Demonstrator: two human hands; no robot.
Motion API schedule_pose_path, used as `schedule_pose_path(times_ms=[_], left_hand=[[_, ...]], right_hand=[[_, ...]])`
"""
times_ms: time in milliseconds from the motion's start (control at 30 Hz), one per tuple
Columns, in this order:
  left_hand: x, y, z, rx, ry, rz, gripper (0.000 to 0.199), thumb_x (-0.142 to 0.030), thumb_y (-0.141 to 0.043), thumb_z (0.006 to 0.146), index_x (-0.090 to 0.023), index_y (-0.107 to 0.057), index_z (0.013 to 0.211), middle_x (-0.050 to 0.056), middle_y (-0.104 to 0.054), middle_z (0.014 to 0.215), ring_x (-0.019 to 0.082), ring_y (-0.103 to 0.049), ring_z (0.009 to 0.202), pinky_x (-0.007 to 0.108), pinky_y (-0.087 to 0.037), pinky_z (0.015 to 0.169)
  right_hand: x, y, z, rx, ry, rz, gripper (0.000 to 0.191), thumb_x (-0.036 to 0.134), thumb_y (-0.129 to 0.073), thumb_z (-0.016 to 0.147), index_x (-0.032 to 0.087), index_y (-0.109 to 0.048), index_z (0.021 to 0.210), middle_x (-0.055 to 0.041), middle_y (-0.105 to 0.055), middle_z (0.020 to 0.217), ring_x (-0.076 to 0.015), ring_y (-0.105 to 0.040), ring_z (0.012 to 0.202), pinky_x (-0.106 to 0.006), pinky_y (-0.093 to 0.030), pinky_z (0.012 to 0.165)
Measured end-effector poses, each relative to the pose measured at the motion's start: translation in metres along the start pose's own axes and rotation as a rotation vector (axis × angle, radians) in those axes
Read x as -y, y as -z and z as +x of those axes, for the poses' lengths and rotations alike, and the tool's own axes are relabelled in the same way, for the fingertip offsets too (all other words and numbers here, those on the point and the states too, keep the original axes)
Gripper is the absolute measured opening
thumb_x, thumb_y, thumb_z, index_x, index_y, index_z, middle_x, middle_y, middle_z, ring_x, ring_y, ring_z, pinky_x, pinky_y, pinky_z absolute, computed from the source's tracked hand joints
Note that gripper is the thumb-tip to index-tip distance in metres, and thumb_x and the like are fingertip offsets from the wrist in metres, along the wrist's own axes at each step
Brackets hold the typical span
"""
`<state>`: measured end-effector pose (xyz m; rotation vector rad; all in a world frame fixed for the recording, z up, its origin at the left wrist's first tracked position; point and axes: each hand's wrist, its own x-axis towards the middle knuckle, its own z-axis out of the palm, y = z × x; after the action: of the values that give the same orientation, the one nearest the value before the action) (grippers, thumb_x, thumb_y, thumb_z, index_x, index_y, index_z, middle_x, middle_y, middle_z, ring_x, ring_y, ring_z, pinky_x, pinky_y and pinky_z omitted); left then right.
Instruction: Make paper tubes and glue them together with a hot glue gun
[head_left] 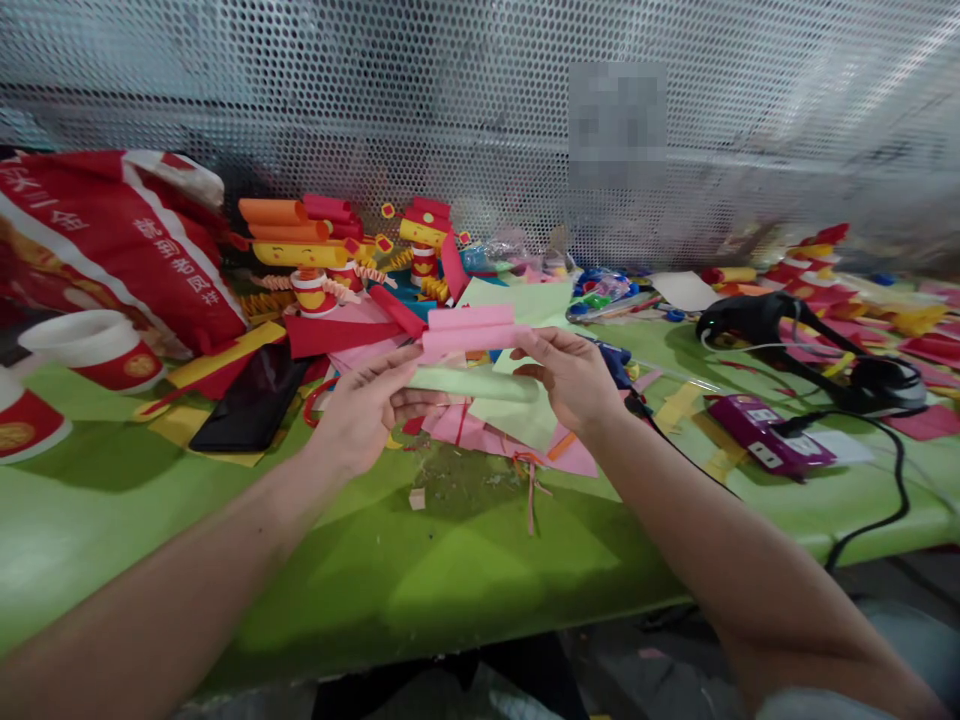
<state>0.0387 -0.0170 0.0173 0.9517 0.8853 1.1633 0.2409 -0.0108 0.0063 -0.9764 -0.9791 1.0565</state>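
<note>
A rolled strip of pink paper [471,332] is stretched level between both hands, above the cluttered table. Just under it lies a light green paper roll [474,384], also level. My left hand [364,410] is closed around the left ends of the two rolls. With thumb and fingers pinched, my right hand [576,375] grips the right end of the pink roll, and its lower fingers are by the green roll's end. Whether they touch the green roll, I cannot tell. Loose pink sheets [510,440] and a pale green sheet [536,425] lie below the hands.
Left are paper cups [112,350], a black phone [251,398] and a red bag [172,230]. Finished paper figures [300,260] stand behind. At right are a purple power strip [769,435], cables and a black headset [780,330]. A perforated metal panel [450,110] closes the back.
</note>
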Motion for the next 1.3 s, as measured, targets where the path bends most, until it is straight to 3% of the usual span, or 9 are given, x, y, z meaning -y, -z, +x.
schedule_pose_path(times_ms=[200,400,600,900,1300], left_hand=[[-0.004,-0.001,-0.002,-0.035,-0.039,0.002,0.027,0.0,-0.055,0.069,-0.014,-0.066,0.09,0.002,-0.071,0.067,0.014,-0.069,0.059,0.02,-0.056,0.06],[-0.002,0.002,0.001,-0.105,-0.032,0.006,0.023,-0.003,-0.06,0.071,-0.014,-0.067,0.09,0.001,-0.069,0.062,0.015,-0.067,0.051,0.02,-0.054,0.046],[-0.003,0.003,0.001,-0.067,-0.03,-0.005,0.03,-0.002,-0.059,0.071,-0.015,-0.065,0.099,0.001,-0.071,0.064,0.016,-0.067,0.049,0.021,-0.053,0.043],[-0.008,0.001,0.001,-0.108,0.015,-0.036,0.018,0.0,-0.057,0.072,-0.014,-0.063,0.081,0.001,-0.069,0.06,0.015,-0.066,0.048,0.02,-0.054,0.046],[-0.01,0.0,0.0,-0.135,0.033,-0.055,0.018,0.002,-0.053,0.072,-0.012,-0.064,0.076,0.002,-0.069,0.058,0.015,-0.067,0.05,0.021,-0.055,0.049]], right_hand=[[-0.007,-0.001,0.0,-0.032,0.029,0.163,0.028,0.042,-0.084,0.041,0.026,-0.067,0.056,0.006,-0.061,0.055,-0.0096,-0.053,0.055,-0.025,-0.043,0.051],[-0.01,-0.004,-0.004,0.026,0.115,0.107,0.022,0.043,-0.082,0.047,0.029,-0.07,0.058,0.0041,-0.068,0.066,-0.013,-0.059,0.066,-0.03,-0.047,0.063],[-0.013,-0.004,-0.005,0.03,0.143,0.04,0.019,0.043,-0.083,0.047,0.031,-0.071,0.056,0.0025,-0.068,0.077,-0.0149,-0.06,0.079,-0.032,-0.047,0.071],[-0.014,-0.001,-0.004,0.094,0.13,-0.025,0.019,0.046,-0.082,0.047,0.034,-0.072,0.058,0.0009,-0.067,0.082,-0.0185,-0.059,0.091,-0.038,-0.046,0.084],[-0.013,0.0,-0.006,0.143,0.189,-0.053,0.013,0.042,-0.08,0.053,0.036,-0.072,0.061,0.0005,-0.067,0.083,-0.0186,-0.058,0.091,-0.038,-0.047,0.08]])
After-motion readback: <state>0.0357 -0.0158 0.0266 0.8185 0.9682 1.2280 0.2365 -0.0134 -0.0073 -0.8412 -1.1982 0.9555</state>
